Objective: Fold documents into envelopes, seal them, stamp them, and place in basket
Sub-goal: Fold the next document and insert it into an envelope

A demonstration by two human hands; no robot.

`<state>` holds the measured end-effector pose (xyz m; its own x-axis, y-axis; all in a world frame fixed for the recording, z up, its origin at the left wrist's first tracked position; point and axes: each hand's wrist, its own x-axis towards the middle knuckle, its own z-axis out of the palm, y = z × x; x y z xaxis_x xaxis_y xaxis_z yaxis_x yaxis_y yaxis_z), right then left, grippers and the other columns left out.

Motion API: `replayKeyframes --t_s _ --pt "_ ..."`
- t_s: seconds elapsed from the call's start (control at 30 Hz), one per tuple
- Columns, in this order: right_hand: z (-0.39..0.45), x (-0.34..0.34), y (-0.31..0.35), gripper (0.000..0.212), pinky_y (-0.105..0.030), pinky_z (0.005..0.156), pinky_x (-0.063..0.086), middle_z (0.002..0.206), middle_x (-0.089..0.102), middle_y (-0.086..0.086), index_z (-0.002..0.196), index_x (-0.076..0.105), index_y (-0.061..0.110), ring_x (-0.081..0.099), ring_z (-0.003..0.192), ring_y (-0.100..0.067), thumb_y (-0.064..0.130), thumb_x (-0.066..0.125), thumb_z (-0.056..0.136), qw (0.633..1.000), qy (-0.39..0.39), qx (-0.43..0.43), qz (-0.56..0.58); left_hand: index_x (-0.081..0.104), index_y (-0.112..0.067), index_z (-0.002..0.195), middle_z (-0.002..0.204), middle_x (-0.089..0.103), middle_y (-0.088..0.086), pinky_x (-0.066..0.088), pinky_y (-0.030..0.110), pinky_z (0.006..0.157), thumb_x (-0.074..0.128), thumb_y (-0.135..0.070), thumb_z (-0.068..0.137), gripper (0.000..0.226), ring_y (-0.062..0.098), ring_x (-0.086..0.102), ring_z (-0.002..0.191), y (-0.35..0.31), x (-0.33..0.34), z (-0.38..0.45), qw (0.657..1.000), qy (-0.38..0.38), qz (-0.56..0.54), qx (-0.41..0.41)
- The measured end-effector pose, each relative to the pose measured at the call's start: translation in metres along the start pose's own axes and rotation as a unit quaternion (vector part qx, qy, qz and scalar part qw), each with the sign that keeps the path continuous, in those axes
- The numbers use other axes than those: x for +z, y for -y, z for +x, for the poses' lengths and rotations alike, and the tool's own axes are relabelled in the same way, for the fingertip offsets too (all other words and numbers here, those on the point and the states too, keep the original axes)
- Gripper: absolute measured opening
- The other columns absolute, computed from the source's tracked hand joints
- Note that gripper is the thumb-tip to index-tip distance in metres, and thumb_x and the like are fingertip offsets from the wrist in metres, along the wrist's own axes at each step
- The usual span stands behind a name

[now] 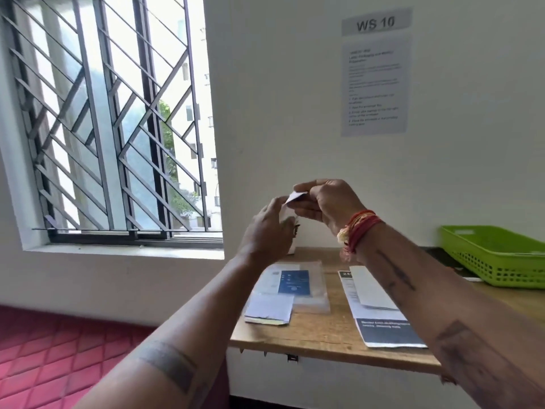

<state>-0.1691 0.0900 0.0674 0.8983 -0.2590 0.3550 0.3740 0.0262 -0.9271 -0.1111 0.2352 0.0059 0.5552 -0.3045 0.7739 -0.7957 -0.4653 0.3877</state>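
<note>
Stamp paper (295,197), small and white, was pinched in the right hand (327,205) above the wooden table (318,332). The left hand (269,228) hovered beside it, fingers relaxed. Documents (380,308) lay below, near a green basket (498,258).

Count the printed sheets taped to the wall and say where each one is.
2. The small "WS 10" label is highest on the wall, right of the window. The larger instruction sheet hangs directly below it, above the desk. None appear hidden.

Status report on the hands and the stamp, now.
Both hands raised over table. Right hand pinches small white slip; left hand at its edge. Nothing blocking.
</note>
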Motion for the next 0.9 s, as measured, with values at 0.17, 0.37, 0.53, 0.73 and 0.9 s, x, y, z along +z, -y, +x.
replayKeyframes --t_s 0.17,0.37,0.53,0.73,0.9 --pt "0.016 -0.058 -0.013 0.009 -0.027 0.069 0.051 0.079 0.073 0.002 0.092 0.076 0.012 0.065 0.07 -0.01 0.014 0.068 0.091 0.943 -0.024 -0.095 -0.318 0.074 -0.021 0.095 0.09 0.072 0.002 0.04 0.026 0.066 0.053 -0.031 0.099 0.023 0.023 0.062 0.082 -0.011 0.001 0.046 0.991 0.122 0.057 -0.01" --pt "0.037 -0.123 -0.059 0.015 -0.03 0.06 0.05 0.069 0.064 -0.001 0.091 0.073 0.005 0.058 0.057 -0.013 0.021 0.072 0.091 0.95 -0.008 0.03 -0.311 0.073 -0.019 0.1 0.087 0.065 -0.002 0.04 0.022 0.06 0.066 -0.043 0.094 0.025 0.016 0.058 0.078 0.0 0.062 0.064 0.945 0.31 0.104 0.009" --pt "0.047 -0.165 -0.112 0.016 -0.034 0.063 0.061 0.077 0.071 -0.014 0.098 0.072 -0.003 0.068 0.06 -0.021 0.009 0.074 0.088 0.952 -0.029 0.131 -0.276 0.061 -0.024 0.132 0.126 0.067 0.003 0.047 0.028 0.092 0.069 -0.038 0.092 0.043 0.021 0.062 0.112 0.011 0.135 0.049 0.942 0.322 0.091 -0.003" --pt "0.061 -0.199 -0.148 0.019 -0.036 0.068 0.063 0.088 0.076 -0.021 0.104 0.072 -0.003 0.073 0.067 -0.026 0.013 0.065 0.095 0.914 0.008 0.187 -0.359 0.042 -0.034 0.149 0.155 0.045 -0.007 0.031 0.031 0.114 0.065 -0.067 0.084 0.077 0.017 0.042 0.141 0.029 0.206 0.021 0.932 0.36 0.038 0.029" --pt "0.075 -0.23 -0.163 0.017 -0.023 0.06 0.054 0.084 0.072 -0.003 0.104 0.075 0.017 0.063 0.062 -0.012 0.02 0.06 0.097 0.857 -0.003 0.113 -0.502 0.044 -0.046 0.147 0.157 0.039 -0.013 0.022 0.039 0.117 0.053 -0.071 0.089 0.064 0.014 0.031 0.147 0.038 0.227 0.016 0.909 0.406 0.065 0.068"
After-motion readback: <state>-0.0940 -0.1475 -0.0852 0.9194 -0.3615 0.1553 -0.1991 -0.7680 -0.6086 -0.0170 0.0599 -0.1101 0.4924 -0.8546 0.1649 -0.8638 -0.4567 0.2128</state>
